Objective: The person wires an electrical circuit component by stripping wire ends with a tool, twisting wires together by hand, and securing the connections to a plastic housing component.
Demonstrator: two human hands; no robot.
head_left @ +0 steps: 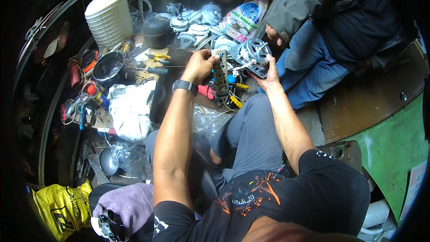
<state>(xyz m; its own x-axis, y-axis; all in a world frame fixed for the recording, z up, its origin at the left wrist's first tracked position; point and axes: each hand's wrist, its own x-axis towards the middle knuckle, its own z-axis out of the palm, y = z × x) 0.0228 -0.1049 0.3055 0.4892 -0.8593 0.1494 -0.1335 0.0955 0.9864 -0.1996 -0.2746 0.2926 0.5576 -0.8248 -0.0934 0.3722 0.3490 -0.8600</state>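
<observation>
The left hand (202, 65) is closed on the upper end of a long socket strip (221, 78), its thumb lying near the top and its other fingers mostly out of sight behind. The right hand (268, 77) is half curled around the near right edge of a grey slotted frame (256, 50), thumb up along the side; the fingers beneath are largely covered, so how firmly they grip cannot be told. Strip and frame are side by side above the person's knees, and whether they touch is hard to see. Under them, a tangle of cords and yellow and red handles is partly blocked by the strip, and where each cord runs is unclear. Beyond, glare washes out a heap of pale round parts (199, 29), some wrapped in clear plastic, beside a printed bag (244, 18). At upper right, another person's hand (273, 35) shows only in part below a dark sleeve (304, 6), the body cut off by the upper edge. At lower left, a yellow bag (65, 208) fades into the dark rim.
</observation>
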